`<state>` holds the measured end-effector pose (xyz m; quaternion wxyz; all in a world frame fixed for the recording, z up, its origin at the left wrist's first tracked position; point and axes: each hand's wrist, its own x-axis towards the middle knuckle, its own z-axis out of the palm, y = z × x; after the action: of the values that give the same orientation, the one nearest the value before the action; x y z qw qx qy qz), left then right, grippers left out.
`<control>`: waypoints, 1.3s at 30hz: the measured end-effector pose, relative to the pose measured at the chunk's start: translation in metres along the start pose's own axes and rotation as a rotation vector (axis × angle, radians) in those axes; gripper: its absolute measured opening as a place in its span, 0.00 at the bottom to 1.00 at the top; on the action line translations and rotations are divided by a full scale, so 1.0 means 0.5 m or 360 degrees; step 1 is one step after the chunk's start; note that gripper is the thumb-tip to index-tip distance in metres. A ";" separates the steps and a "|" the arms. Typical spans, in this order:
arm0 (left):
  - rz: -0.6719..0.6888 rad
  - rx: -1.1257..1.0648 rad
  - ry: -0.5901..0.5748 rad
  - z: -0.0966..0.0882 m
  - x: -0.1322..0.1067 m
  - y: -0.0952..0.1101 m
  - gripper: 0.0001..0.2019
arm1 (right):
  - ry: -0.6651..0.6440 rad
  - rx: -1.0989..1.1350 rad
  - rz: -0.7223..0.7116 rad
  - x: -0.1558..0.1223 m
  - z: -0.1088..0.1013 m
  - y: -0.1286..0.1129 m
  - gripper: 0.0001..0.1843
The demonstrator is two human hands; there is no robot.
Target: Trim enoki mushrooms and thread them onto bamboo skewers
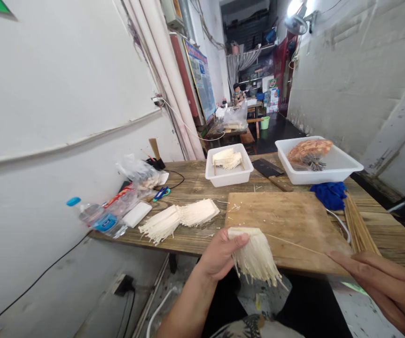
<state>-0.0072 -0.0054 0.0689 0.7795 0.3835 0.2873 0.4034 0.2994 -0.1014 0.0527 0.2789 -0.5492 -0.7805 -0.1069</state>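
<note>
My left hand [220, 253] is closed round a bunch of white enoki mushrooms [255, 256], held over the near edge of a wooden cutting board [287, 225]. A thin bamboo skewer [294, 244] runs from the bunch toward my right hand [382, 281], whose fingers are pressed together at the skewer's end. Two more enoki bunches [179, 218] lie on the wooden table [195, 178] left of the board.
A small white tub [229, 176] with enoki and a larger white tray [343, 166] with food stand at the back. A cleaver [268, 169], a blue cloth [329, 195], a skewer pile [359, 227], a water bottle [97, 218], plastic bags [135, 176]. A person sits far down the corridor.
</note>
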 end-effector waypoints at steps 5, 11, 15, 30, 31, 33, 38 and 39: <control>-0.0027 0.0012 0.0001 -0.001 0.001 -0.002 0.18 | -0.0138 -0.0208 -0.0223 -0.008 0.008 0.015 0.28; -0.0063 0.0048 -0.0008 -0.004 0.003 -0.004 0.20 | -0.0180 -0.0228 -0.0217 -0.018 0.007 0.026 0.26; -0.0081 0.0079 -0.0051 -0.003 0.006 -0.005 0.21 | -0.0213 -0.0213 -0.0195 -0.023 0.006 0.029 0.26; -0.0124 0.0080 -0.0132 -0.007 0.008 -0.013 0.22 | -0.0255 -0.0216 -0.0209 -0.025 0.011 0.035 0.29; -0.0128 0.0083 -0.0138 -0.007 0.008 -0.013 0.23 | -0.0246 -0.0189 -0.0210 -0.022 0.009 0.033 0.29; -0.0137 0.0089 -0.0148 -0.007 0.008 -0.014 0.23 | -0.0224 -0.0145 -0.0207 -0.019 0.004 0.031 0.29; -0.0151 0.0097 -0.0133 -0.002 0.008 -0.013 0.22 | -0.0227 -0.0175 -0.0247 -0.026 -0.003 0.039 0.31; -0.0153 0.0095 -0.0133 0.000 0.009 -0.012 0.22 | -0.0230 -0.0191 -0.0261 -0.026 -0.004 0.039 0.32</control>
<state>-0.0024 -0.0042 0.0632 0.7975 0.4088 0.2845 0.3405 0.3212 -0.1055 0.0443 0.1788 -0.5055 -0.8331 -0.1361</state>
